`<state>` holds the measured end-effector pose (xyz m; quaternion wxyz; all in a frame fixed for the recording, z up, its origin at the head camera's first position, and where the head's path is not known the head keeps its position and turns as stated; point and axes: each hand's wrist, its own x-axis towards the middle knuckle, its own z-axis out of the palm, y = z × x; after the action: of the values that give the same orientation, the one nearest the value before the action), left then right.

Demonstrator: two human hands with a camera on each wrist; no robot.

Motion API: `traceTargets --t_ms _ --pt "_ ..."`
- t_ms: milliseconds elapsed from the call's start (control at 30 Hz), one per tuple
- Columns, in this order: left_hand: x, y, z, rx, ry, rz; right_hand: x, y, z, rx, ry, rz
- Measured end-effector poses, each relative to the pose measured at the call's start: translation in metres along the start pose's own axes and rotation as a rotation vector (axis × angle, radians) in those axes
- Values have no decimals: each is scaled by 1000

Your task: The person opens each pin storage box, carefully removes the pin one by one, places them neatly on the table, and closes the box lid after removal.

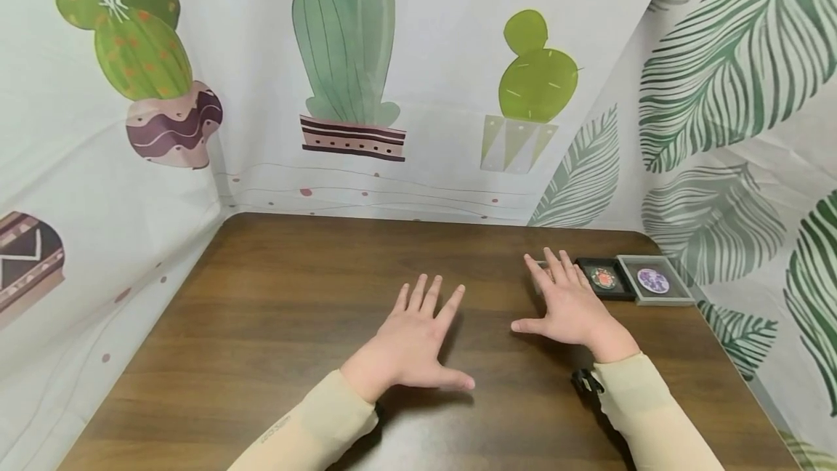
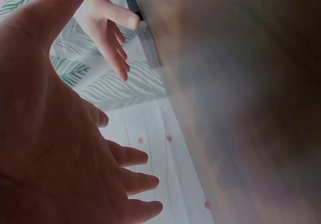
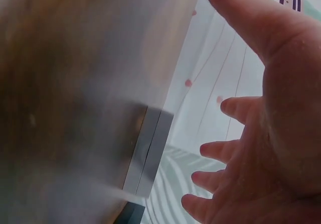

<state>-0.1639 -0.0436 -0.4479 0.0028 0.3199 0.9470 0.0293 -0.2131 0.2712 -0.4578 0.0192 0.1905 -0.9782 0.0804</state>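
Note:
Both hands are held over the wooden table with fingers spread and nothing in them. My left hand (image 1: 418,340) is palm down near the middle of the table, its thumb pointing right. To its right, my right hand (image 1: 572,311) reaches toward the small square cases at the back right. In the head view its fingers overlap a grey case (image 3: 148,151), most of which is hidden there. Beside it lies a black case (image 1: 626,283) holding a round red-and-green piece (image 1: 603,278). At the far right is another grey case (image 1: 665,302) with a round purple-and-white piece (image 1: 652,280).
The brown wooden table (image 1: 281,296) has rounded back corners. White cloth with printed cacti (image 1: 356,42) hangs behind it and on the left. Leaf-printed cloth (image 1: 732,86) hangs along the right edge, close to the cases. Dark bands circle both wrists.

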Motion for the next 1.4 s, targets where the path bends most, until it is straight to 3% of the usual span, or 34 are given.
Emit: traceTargets --t_ms 367,733,1400 --pt "26 24 3 -31 -17 47 9 20 -5 17 -51 36" --pt "50 36 10 -83 -73 55 20 31 0 97 -85 -18" --pt "74 48 12 -44 -70 69 22 44 -3 123 -121 22"
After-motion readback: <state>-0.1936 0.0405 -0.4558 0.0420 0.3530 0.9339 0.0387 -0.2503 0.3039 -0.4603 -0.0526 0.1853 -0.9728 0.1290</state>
